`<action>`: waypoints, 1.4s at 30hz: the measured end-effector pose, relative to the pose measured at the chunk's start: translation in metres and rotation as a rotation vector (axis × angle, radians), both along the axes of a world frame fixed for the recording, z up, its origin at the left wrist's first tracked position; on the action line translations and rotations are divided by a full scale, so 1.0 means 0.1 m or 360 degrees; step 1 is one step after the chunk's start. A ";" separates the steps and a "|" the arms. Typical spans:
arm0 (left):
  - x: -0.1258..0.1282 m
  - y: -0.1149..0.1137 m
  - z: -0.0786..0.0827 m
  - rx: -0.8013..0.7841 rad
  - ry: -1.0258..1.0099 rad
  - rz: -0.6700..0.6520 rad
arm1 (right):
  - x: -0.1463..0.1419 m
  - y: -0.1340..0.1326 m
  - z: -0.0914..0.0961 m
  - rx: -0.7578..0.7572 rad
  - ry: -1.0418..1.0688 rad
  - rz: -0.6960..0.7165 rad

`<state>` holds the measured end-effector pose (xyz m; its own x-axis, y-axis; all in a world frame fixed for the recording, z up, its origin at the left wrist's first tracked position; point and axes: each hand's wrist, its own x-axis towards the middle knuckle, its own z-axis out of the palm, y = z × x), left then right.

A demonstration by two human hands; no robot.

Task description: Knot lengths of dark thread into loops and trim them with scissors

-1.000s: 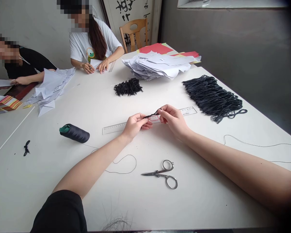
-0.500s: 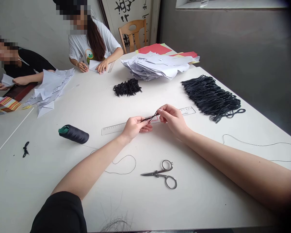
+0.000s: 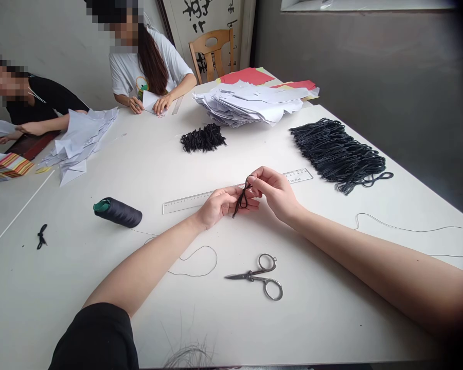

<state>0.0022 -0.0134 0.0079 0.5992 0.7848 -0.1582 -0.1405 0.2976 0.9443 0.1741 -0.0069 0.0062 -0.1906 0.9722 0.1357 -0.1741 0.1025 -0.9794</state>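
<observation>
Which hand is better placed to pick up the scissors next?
Right, probably. The scissors lie with their ring handles toward the right hand and their blades pointing away to the left. Both hands pinch the black cord, so the left hand could hold it alone.

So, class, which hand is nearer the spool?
Left. The left hand grips the cord to the right of the spool; the right hand grips it farther right.

The ruler (image 3: 185, 201) lies mid-bench (image 3: 332, 308), with the scissors (image 3: 260, 277) between it and the near edge and the spool (image 3: 118, 212) to its left. The cord pile (image 3: 337, 149) lies by the right edge, the paper stack (image 3: 250, 105) behind it at the far edge.
</observation>
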 end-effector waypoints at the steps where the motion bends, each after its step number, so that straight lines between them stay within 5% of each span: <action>1: 0.00 0.01 -0.01 -0.0037 -0.0013 0.0020 | 0.00 0.01 0.00 0.0003 -0.0003 -0.0004; 11: 0.07 -0.02 0.00 -0.0049 0.0155 0.0239 | 0.02 0.06 0.02 0.0164 -0.0076 -0.0009; 14: 0.07 -0.01 0.01 -0.0015 0.0259 0.0194 | 0.15 0.10 0.29 0.0336 -0.0177 0.0059; 18: 0.03 -0.01 0.03 0.0085 0.0354 0.0095 | 0.60 0.11 0.90 0.0524 -0.0597 0.0164; 22: 0.02 -0.01 0.04 0.0138 0.0443 0.0042 | 1.18 0.04 1.22 0.0593 -0.0499 -0.0335; 28: 0.05 0.00 0.05 0.0173 0.0521 0.0028 | 1.72 0.02 0.67 0.0034 -0.0503 -0.0908; 31: 0.06 -0.01 0.06 0.0188 0.0553 0.0024 | 1.83 0.04 0.40 -0.0120 -0.0347 -0.0943; 36: 0.06 -0.01 0.08 0.0212 0.0585 0.0031 | 1.99 0.10 0.20 -0.0133 -0.0263 -0.0963; 42: 0.06 -0.01 0.07 0.0225 0.0604 0.0014 | 2.24 0.18 0.01 -0.0133 -0.1529 -0.1324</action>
<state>0.0083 -0.0147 0.0152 0.5123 0.8194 -0.2571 0.2240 0.1615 0.9611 0.3983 0.0114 0.0076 0.4910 0.8442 0.2150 0.6929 -0.2289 -0.6837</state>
